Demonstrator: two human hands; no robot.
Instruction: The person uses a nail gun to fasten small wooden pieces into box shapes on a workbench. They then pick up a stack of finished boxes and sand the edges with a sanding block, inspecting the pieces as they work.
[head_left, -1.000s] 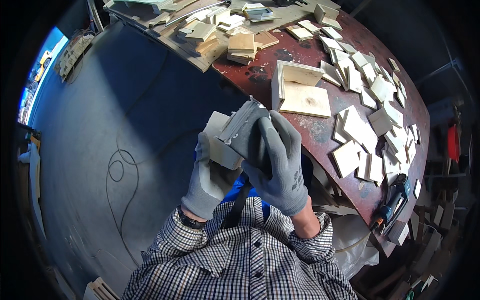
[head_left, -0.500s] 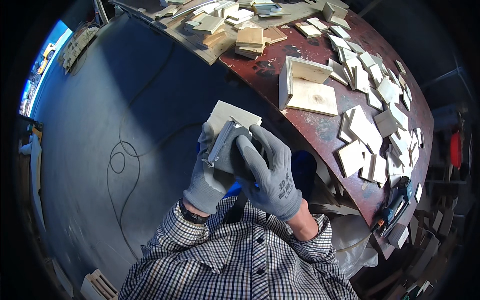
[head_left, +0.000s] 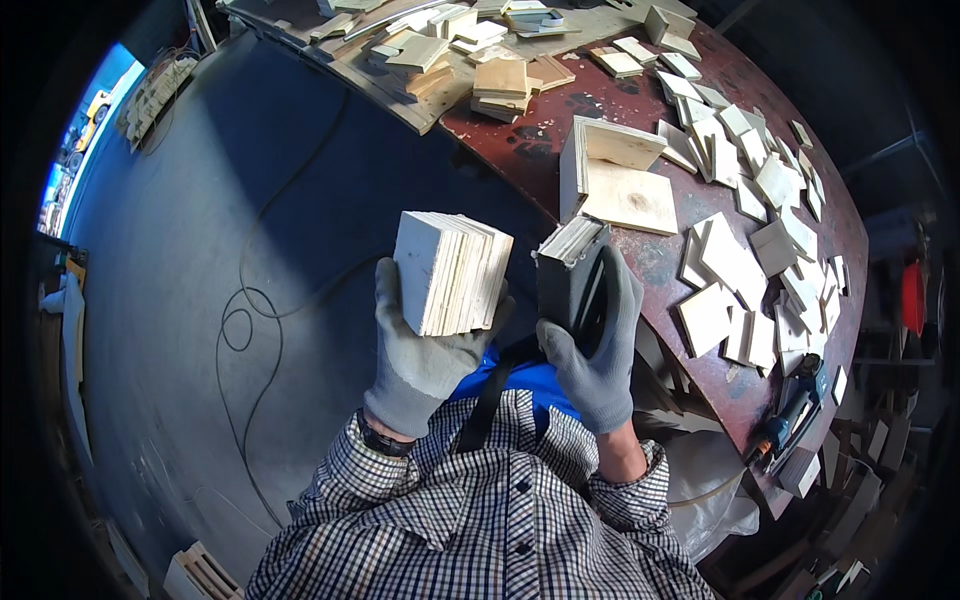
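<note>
A gray knit glove covers my left hand (head_left: 415, 365), which grips a pale plywood block (head_left: 452, 275) with layered edges showing on one side. My right hand (head_left: 598, 375), gloved the same way, holds a sanding block (head_left: 572, 275): layered wood at its top end, wrapped in a dark abrasive sheet. The two blocks are held up side by side in front of my body, a small gap between them. Just past the sanding block, an L-shaped plywood piece (head_left: 630, 197) stands on the dark red table (head_left: 655, 262).
Many small plywood pieces (head_left: 735, 260) lie scattered over the table. More wood pieces (head_left: 415, 50) are heaped on a board at the far side. A blue-black power tool (head_left: 790, 420) lies near the table's right corner. A cable (head_left: 243, 270) loops across the floor at left.
My hands have moved apart. The sanding block, earlier against the plywood block, is now off to its right, and the plywood block has turned so its layered side shows.
</note>
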